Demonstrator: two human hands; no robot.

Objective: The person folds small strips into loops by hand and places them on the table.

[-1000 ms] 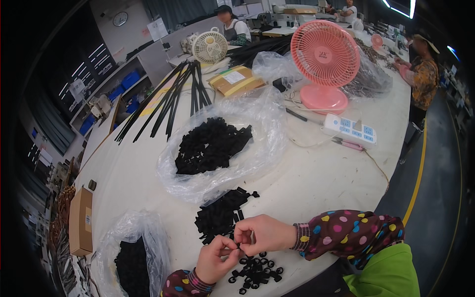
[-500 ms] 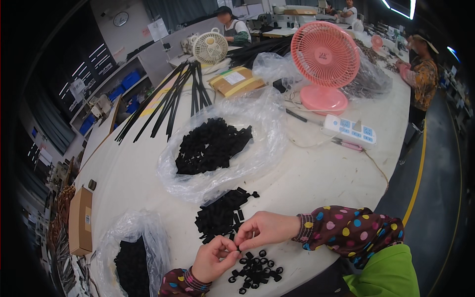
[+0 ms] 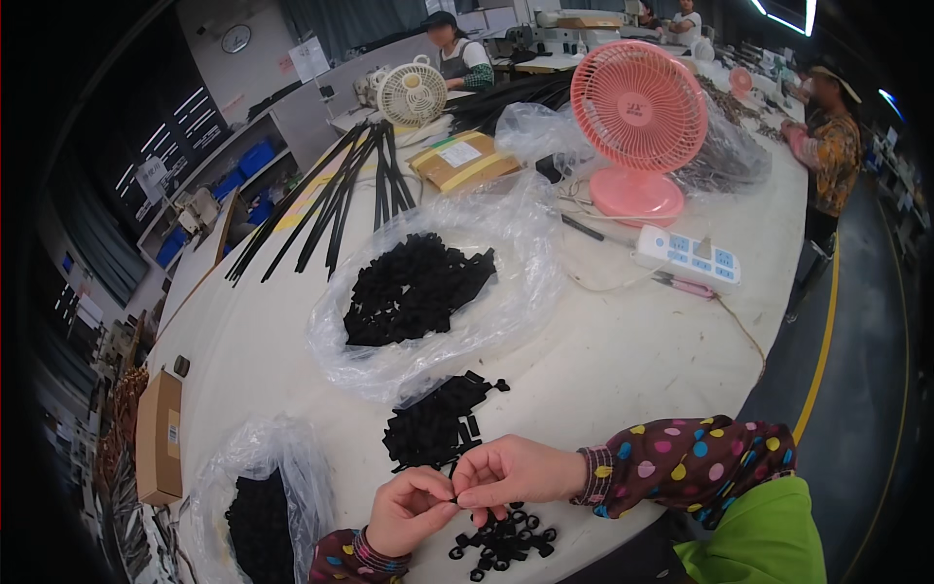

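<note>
My left hand (image 3: 411, 508) and my right hand (image 3: 520, 472) meet fingertip to fingertip near the table's front. Both are closed in a pinch on a small black piece (image 3: 453, 499), mostly hidden by the fingers. Just beyond them lies a heap of short black strips (image 3: 428, 428). Below my right hand is a loose pile of small black rings (image 3: 506, 541), partly covered by that hand. Farther off, an open clear plastic bag (image 3: 525, 292) holds many black pieces (image 3: 418, 290). At the left, another clear bag (image 3: 309, 467) contains more black pieces (image 3: 261, 526).
A pink fan (image 3: 637, 112), a white power strip (image 3: 687, 257) and pink-handled snips (image 3: 686, 284) are at the right. Long black strips (image 3: 360, 195), a yellow-taped package (image 3: 462, 161) and a cream fan (image 3: 413, 94) lie beyond. A cardboard box (image 3: 159, 438) stands left; people work farther away.
Both hands have shifted slightly; my right hand is a little lower and farther left over the pinched piece. Both keep their pinch. The bags and heaps look the same.
</note>
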